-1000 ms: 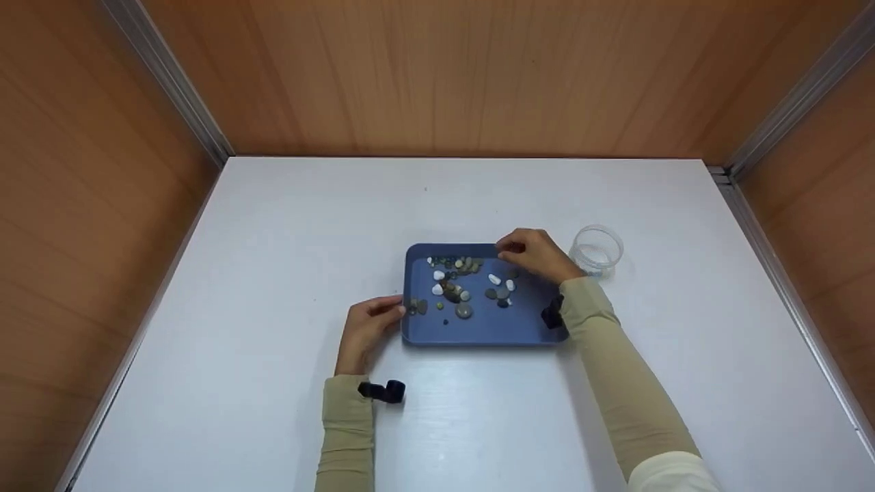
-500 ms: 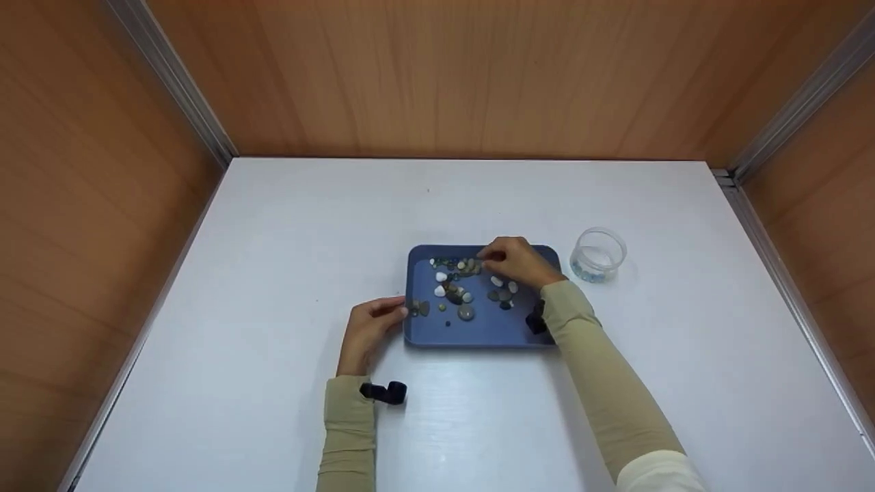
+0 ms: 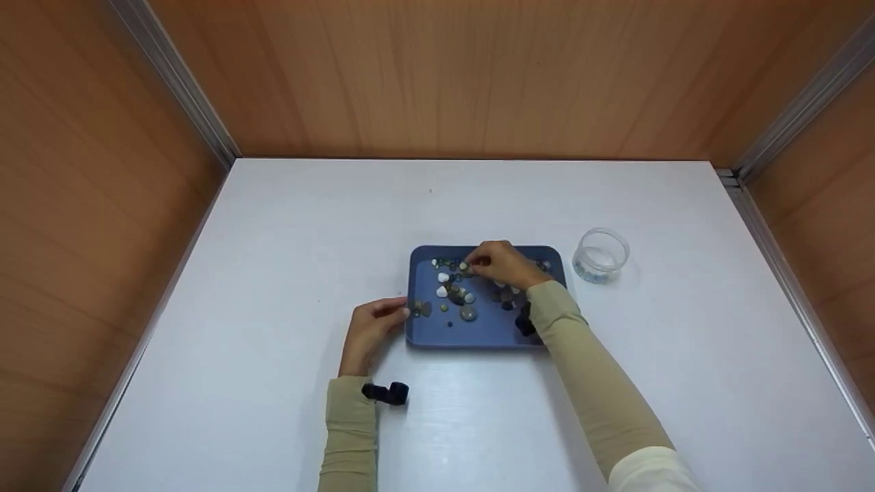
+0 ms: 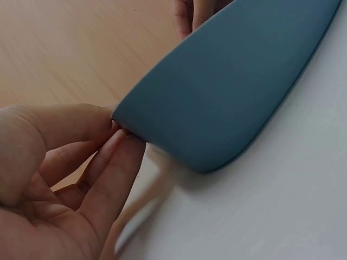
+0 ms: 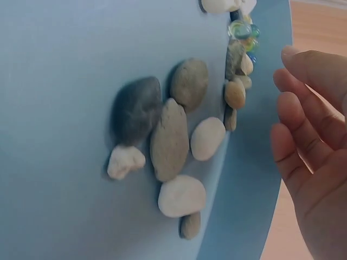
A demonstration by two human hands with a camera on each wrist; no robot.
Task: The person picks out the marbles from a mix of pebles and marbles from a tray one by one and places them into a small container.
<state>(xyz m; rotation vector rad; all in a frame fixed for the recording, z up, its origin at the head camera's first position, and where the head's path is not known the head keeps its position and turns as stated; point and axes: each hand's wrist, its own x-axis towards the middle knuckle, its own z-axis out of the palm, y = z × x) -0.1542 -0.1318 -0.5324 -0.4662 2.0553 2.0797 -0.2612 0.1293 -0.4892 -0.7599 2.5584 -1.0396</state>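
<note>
Hovering, thumb and fingertips slightly apart with nothing seen between, the right hand (image 5: pixel 320 135) is near beads (image 5: pixel 238 30) and stones (image 5: pixel 169 141) toward eleven o'clock in the tray (image 3: pixel 492 335). At nine, the left hand (image 3: pixel 369 331) pinches its edge. Picking among small pieces seems in hand; next calls for a narrow pinch. The cup (image 3: pixel 601 230) stands at two.

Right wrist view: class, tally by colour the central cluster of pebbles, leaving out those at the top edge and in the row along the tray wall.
Pale pebbles: 3
Brownish-grey pebbles: 3
Dark grey pebble: 1
Total: 7
</note>
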